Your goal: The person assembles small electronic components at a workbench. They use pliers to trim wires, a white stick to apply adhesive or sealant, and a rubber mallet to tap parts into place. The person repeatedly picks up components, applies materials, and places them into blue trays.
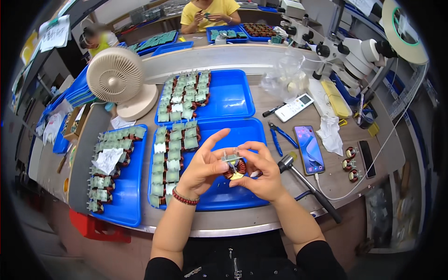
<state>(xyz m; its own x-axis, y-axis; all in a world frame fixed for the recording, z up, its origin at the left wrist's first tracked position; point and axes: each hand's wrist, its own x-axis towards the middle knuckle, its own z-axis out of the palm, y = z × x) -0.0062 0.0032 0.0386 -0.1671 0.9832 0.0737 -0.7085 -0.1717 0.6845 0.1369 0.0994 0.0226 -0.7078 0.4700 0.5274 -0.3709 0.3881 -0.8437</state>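
Note:
Both my hands hold one small coil part (233, 164): a copper-wound ring with a pale green plastic base on top. My left hand (201, 169) cups it from the left, fingers spread upward, a red bead bracelet on the wrist. My right hand (261, 171) pinches it from the right with thumb and fingers. They hover over the near blue tray (242, 196), which holds rows of the same parts (173, 154) along its left side.
Two more blue trays (233, 93) (125, 205) with several coil parts lie behind and to the left. A white fan (120, 79) stands at back left. Blue-handled pliers (279, 136), a phone (309, 148), a remote (294, 107), a black-handled hammer (308, 184) and a microscope (345, 51) sit to the right. Other people sit across the bench.

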